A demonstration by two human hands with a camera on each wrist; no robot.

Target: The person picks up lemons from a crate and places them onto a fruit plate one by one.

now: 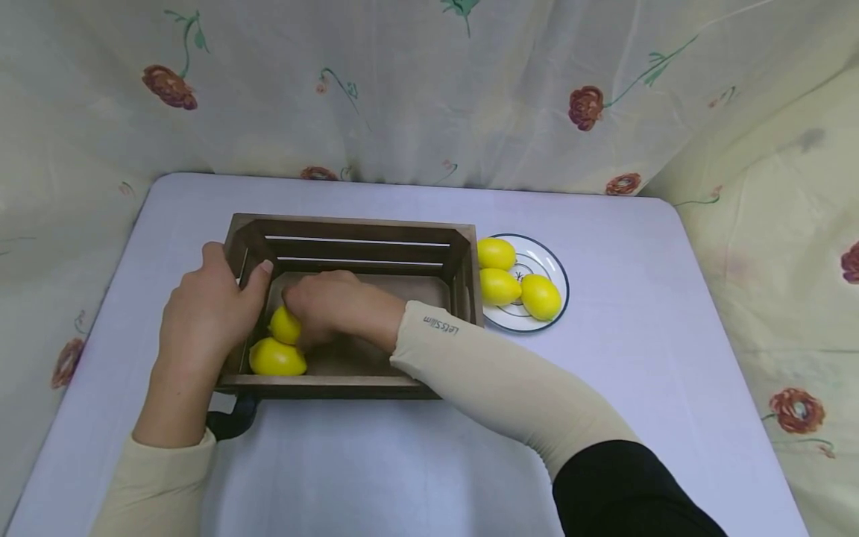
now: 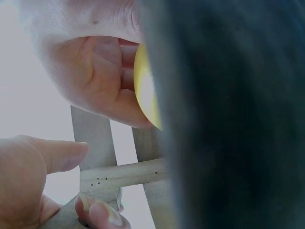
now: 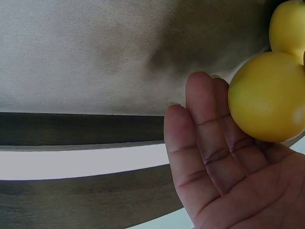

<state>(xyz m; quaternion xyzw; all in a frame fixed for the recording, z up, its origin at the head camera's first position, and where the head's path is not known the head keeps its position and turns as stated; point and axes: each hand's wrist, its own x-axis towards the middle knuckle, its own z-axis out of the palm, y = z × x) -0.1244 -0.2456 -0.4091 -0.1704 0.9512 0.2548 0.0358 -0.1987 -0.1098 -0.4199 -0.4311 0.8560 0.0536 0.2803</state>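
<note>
A brown wooden crate (image 1: 356, 384) with slatted sides sits on the table. My left hand (image 1: 208, 306) grips its left wall, the thumb over the rim on the inner side. Inside the crate, my right hand (image 1: 332, 306) reaches toward the left end and holds a lemon (image 3: 267, 98) low against its fingers; in the head view the hand partly covers this fruit. A second lemon (image 1: 277, 358) lies in the front left corner, beside the held one. The left wrist view shows the yellow fruit (image 2: 145, 86) under the right hand, partly hidden by a dark blurred shape.
Right of the crate stands a white plate (image 1: 558, 294) with a dark rim, bearing three lemons (image 1: 540, 297); the crate's edge overlaps it. A white cloth covers the table (image 1: 637, 373). Flowered curtains (image 1: 403, 89) hang behind and at the sides. A black wrist mount (image 1: 233, 421) hangs by the left wrist.
</note>
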